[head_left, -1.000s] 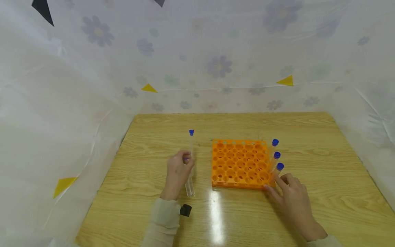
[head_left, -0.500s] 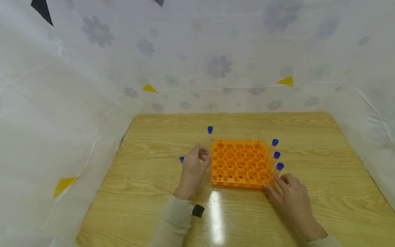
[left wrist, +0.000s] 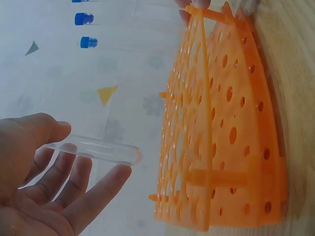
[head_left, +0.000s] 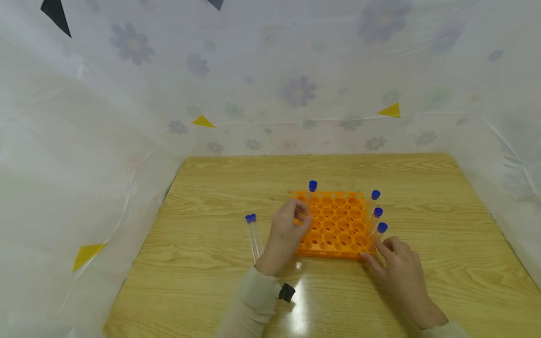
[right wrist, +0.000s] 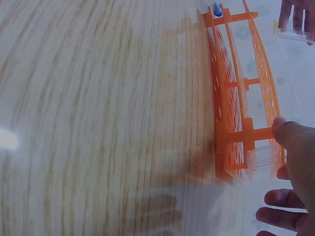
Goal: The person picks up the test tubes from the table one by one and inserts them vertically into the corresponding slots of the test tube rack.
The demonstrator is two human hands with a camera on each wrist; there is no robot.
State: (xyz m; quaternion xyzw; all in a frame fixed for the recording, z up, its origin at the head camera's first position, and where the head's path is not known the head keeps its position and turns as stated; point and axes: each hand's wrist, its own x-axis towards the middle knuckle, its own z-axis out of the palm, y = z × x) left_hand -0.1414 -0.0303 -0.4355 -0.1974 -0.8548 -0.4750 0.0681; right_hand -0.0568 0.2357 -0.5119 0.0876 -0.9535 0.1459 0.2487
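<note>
A white sheet (head_left: pixel 262 37) printed with faded flowers rises around the back and sides, with yellow triangles (head_left: pixel 389 111) on it. Below it spreads the wood-grained counter (head_left: pixel 169 286), carrying a bright orange rack (head_left: pixel 334 254), a tiered open frame whose top is pierced by rows of larger and smaller round holes. The left hand (head_left: pixel 287 232), in a pale sleeve (head_left: pixel 255 300) with a small black block (head_left: pixel 287 292) at the cuff, is over the rack's left part. Its thumb and fingers close only far enough to pinch the held tube (left wrist: pixel 106 150). The right hand (head_left: pixel 403 272) holds the rack's near right corner, thumb on the front edge and index finger at the end, the other fingers loosely bent. The held tube is clear, glossy and slender, its rounded tip pointing at the holes but apart from them in the left wrist view; a blue cap tops it. Three standing tubes (head_left: pixel 374 225), just as clear, line the rack's right end. Two loose tubes (head_left: pixel 251 237) lie side by side on the counter left of the rack, lower ends hidden behind the left wrist. Smallest are the ridged blue caps (head_left: pixel 375 194) on the standing tubes
</note>
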